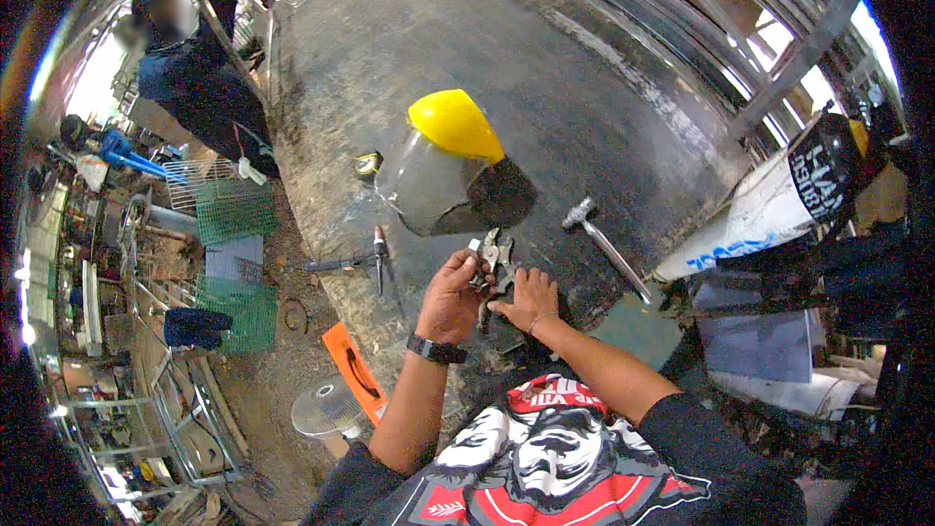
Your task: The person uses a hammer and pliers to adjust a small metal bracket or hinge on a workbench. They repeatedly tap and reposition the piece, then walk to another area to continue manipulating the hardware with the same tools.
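Observation:
My left hand (451, 294), with a dark watch on the wrist, is closed around a small metal hand tool (495, 255) with dark handles at the near edge of a big grey steel table (458, 39). My right hand (527, 296) presses flat on the tool's lower part, fingers spread over it. Just beyond the hands lies a face shield (443, 166) with a yellow top and clear visor. A hammer (606, 244) with a metal handle lies to the right of the hands.
A welding torch with its cable (375, 258) lies left of the hands, a tape measure (367, 166) beyond it. Another person in dark clothes (195, 78) stands at the table's far left. Green wire racks (234, 209), a fan (326, 409) and clutter fill the floor on the left.

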A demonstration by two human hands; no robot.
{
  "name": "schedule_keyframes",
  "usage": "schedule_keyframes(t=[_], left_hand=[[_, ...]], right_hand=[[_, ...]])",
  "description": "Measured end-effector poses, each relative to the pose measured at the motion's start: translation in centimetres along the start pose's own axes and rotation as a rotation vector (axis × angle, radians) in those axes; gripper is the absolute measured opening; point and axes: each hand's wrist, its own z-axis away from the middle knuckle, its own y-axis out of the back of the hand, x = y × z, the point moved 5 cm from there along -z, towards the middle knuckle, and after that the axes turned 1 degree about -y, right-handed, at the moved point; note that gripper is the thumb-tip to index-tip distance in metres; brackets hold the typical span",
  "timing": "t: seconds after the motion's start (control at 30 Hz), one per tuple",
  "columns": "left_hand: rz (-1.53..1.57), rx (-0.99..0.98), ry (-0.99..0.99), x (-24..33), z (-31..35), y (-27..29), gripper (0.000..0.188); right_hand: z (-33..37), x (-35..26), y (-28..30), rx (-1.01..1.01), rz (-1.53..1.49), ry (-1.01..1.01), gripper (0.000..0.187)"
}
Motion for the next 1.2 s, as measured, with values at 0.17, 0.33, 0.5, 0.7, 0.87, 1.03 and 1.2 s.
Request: schedule_keyframes(t=[0.17,0.33,0.5,0.7,0.87,1.03,1.2], left_hand=[[0.160,-0.117,-0.006,0.7,0.2,-1.4,0.019],[0.240,-0.151,0.047,1.8,1.5,-3.2,0.015],[0.352,-0.205,0.150,2.9,2.8,-5.1,0.014],[0.249,-0.307,0.159,3.1,3.4,-7.1,0.015],[0.103,-0.299,0.070,2.5,3.3,-7.7,0.018],[-0.057,-0.360,0.037,1.3,4.1,-11.7,0.021],[-0.099,-0.469,-0.027,0.9,6.8,-14.8,0.027]], right_hand=[[-1.3,-2.3,-0.8,0.045,0.062,-0.120,0.104],[-3.3,-2.1,-0.7,0.031,0.030,-0.329,0.105],[-4.8,1.2,0.6,-0.005,-0.070,-0.267,0.098],[-0.8,9.2,7.2,0.012,-0.591,-0.183,0.074],[11.1,3.9,20.9,-0.415,-2.011,0.131,0.073],[19.2,2.4,22.8,-0.389,-1.667,0.342,0.067],[21.5,2.2,24.0,-0.369,-1.735,0.223,0.065]])
